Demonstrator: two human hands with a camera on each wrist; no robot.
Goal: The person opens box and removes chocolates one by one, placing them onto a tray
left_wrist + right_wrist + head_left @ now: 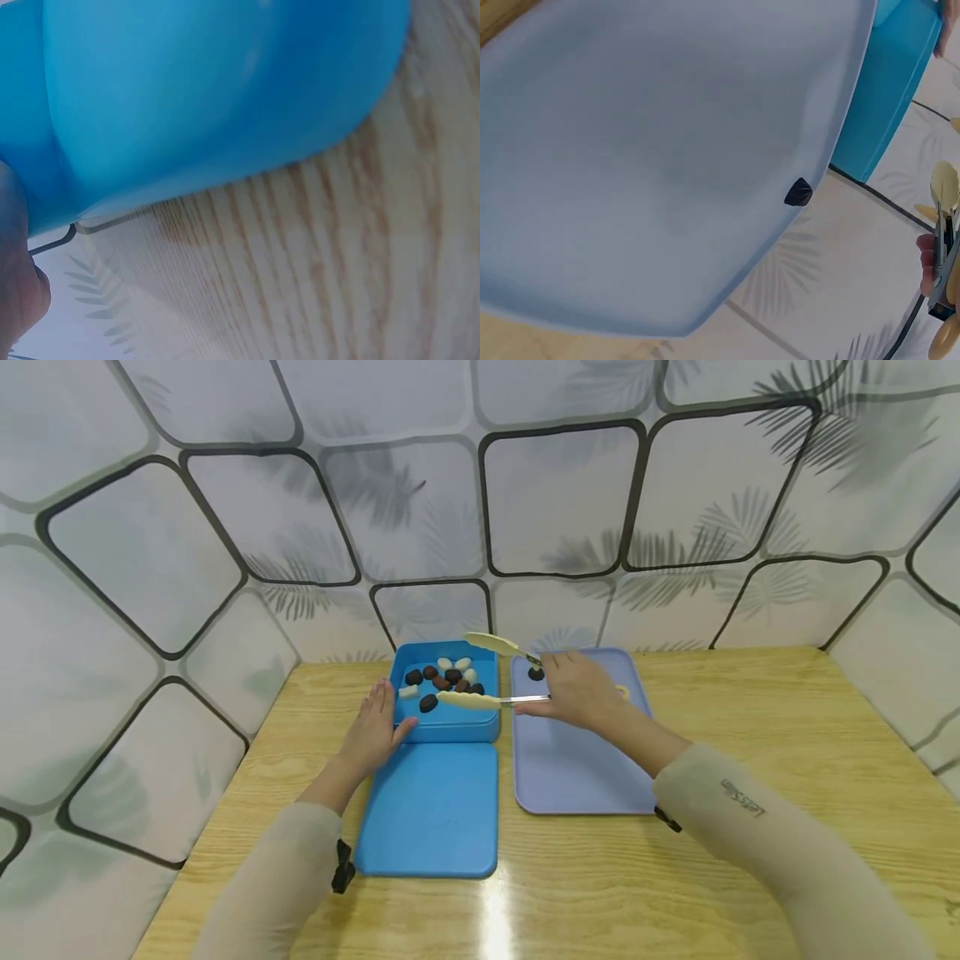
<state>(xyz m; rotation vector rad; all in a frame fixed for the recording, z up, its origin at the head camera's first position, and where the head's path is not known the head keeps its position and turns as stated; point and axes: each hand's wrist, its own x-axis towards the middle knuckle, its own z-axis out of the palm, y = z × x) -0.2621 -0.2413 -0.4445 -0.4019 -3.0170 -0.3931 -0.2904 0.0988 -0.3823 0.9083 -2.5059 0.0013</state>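
My left hand (369,727) lies along the left wall of a blue box (450,732), fingers straight and thumb at its front rim. Inside the box are several small pebble-like pieces (428,703), dark, brown and white. My right hand (581,689) grips a pair of tongs (472,700) with cream tips and metal arms. The tong arms are spread apart, one tip over the box's pieces and the other near its back right corner, with nothing between them. A black piece (799,192) sits on the lilac tray (577,768) near its back left corner.
The box's flat blue lid (427,810) lies hinged down toward me on the wooden table (750,760). To the right of the box stands the shallow tray. A patterned fabric wall (562,502) rises behind the table and along its sides.
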